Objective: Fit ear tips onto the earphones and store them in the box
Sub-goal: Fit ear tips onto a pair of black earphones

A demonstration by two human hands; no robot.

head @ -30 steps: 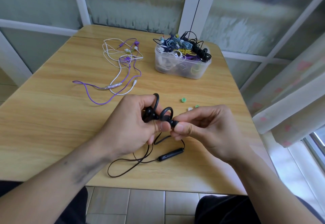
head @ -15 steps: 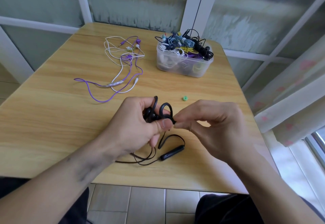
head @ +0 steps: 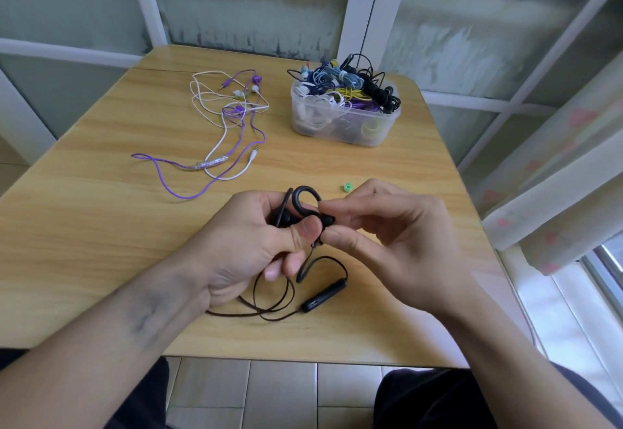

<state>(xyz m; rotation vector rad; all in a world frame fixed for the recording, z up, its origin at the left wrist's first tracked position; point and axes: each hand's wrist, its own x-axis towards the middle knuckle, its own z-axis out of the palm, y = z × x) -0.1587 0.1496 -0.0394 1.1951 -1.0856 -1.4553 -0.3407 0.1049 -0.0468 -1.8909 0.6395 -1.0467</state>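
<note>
My left hand (head: 256, 239) grips the black earphones (head: 305, 207) just above the table (head: 101, 226), nozzle pointing right, straight into my right hand (head: 381, 226) pinching its tip.

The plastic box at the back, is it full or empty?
Full: the plastic box is heaped above its rim with coiled earphone cables, and no lid is on it.

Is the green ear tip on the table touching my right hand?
Apart. The head view shows bare table between the green ear tip and the right hand, which pinches the black earphones.
</note>
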